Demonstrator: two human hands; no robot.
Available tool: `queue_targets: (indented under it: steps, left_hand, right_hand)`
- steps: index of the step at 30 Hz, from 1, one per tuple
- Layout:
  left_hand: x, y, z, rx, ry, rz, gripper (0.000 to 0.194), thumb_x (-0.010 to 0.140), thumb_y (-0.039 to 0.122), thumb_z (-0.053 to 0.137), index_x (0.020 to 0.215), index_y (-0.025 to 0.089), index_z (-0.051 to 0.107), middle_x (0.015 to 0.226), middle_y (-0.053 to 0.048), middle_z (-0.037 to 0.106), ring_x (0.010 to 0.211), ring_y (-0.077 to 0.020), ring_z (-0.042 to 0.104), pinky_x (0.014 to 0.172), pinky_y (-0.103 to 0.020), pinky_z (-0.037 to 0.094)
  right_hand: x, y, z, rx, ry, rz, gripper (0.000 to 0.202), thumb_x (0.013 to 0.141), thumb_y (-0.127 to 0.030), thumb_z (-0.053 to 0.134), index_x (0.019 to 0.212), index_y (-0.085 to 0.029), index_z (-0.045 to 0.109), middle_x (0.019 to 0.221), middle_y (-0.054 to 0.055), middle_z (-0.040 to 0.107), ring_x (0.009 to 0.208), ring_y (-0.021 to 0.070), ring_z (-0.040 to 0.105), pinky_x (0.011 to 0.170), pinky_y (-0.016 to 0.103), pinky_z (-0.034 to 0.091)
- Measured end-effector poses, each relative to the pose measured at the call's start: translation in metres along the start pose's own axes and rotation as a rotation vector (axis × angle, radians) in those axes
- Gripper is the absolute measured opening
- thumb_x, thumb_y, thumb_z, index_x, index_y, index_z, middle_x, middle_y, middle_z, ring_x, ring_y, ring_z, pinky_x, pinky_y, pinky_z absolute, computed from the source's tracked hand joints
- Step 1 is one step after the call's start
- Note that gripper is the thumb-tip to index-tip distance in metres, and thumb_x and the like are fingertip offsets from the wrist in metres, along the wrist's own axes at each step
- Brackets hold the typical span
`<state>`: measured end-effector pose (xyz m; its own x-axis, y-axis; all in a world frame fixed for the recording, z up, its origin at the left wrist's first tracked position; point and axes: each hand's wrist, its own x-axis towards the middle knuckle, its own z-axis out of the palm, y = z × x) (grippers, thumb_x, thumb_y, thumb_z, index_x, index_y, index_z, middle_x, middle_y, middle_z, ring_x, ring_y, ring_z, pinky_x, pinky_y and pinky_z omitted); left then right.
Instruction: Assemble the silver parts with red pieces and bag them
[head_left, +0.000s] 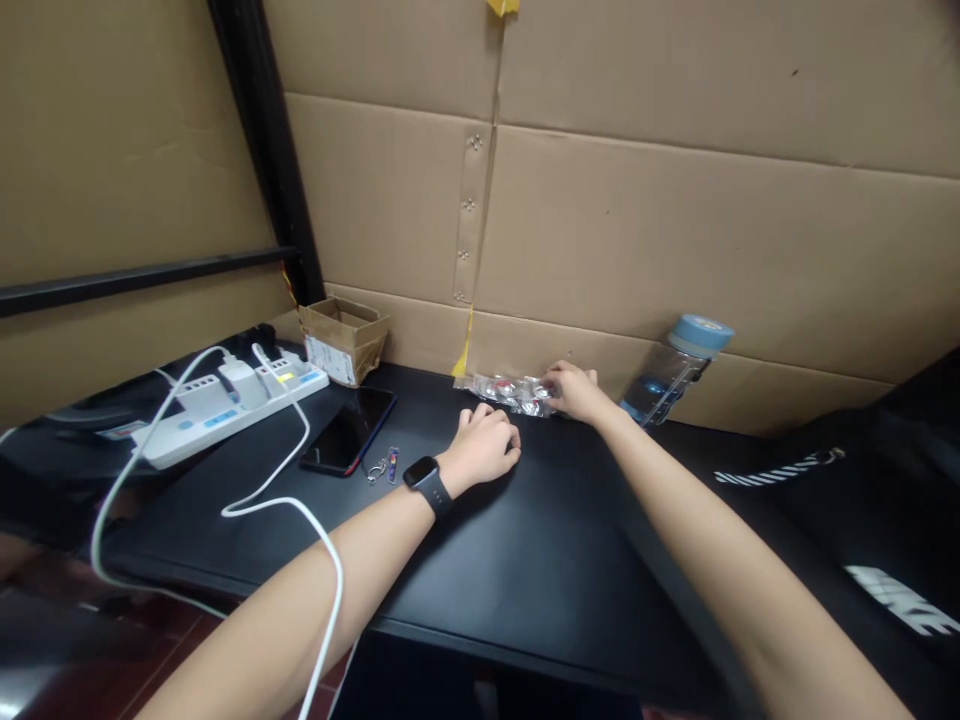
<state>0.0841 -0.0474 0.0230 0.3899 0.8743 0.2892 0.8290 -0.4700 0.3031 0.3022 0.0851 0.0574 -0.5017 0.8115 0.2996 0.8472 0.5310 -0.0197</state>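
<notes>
Against the cardboard at the back of the table lies a row of shiny clear plastic packets (510, 392) with small red and silvery bits inside. My right hand (579, 390) is at their right end, its fingers closed on the plastic. My left hand (486, 447) rests on the black tabletop just in front of the packets, fingers loosely bent and apart, holding nothing. Left of that wrist, which wears a black watch (427, 480), are a keyring with a small colourful charm (393, 465) and a dark phone (351, 430) lying flat.
A white power strip (232, 420) with plugs and a looping white cable (330, 560) takes up the left side. Behind it stands an opened cardboard box (345, 335). A blue-lidded bottle (671, 370) and a black bag (810, 530) with white lettering are on the right.
</notes>
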Motion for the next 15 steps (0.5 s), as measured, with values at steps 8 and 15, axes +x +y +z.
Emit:
queue_targets:
  steps: [8,15]
  left_hand:
    - [0.001,-0.007,0.003,0.009,-0.034,0.016,0.022,0.091,0.037,0.06,0.107,0.026,0.071,0.114,-0.008,0.066,0.115,-0.0307,0.053,0.098,-0.045,0.041]
    - [0.003,-0.019,0.008,0.025,-0.097,-0.02,0.048,0.094,0.047,0.053,0.132,0.019,0.061,0.135,-0.016,0.058,0.122,-0.0343,0.055,0.105,-0.045,0.044]
  right_hand:
    - [-0.027,0.0,-0.001,0.033,0.049,0.027,0.029,0.087,-0.029,0.069,0.116,-0.028,0.071,0.124,0.008,0.067,0.118,0.0317,0.059,0.097,0.051,0.04]
    - [-0.115,-0.006,-0.001,0.03,-0.088,0.156,0.06,0.096,-0.052,0.051,0.144,-0.016,0.055,0.149,0.017,0.054,0.133,0.0328,0.055,0.108,0.045,0.045]
